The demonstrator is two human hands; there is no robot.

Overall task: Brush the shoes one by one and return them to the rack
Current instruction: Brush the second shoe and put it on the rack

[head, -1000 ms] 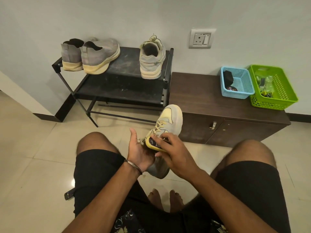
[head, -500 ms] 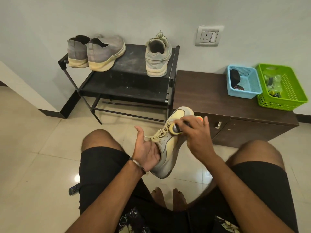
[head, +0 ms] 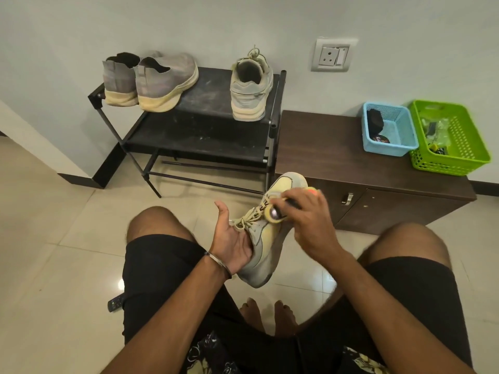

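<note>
Head view: shoe (head: 266, 236) held between the knees, long axis running away up-right, heel down in left hand (head: 234, 245), fingers hidden beneath. Right hand (head: 310, 220) curled round brush (head: 275, 213), pressed on the laces. Rack (head: 205, 130) beyond, up-left.

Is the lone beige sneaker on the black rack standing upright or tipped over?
Upright. The lone beige laced sneaker stands on its sole on the black metal shoe rack, heel toward the camera.

Pale wall (head: 189, 20), glossy beige tiles (head: 48, 238), dark wood cabinet (head: 337, 147).
</note>
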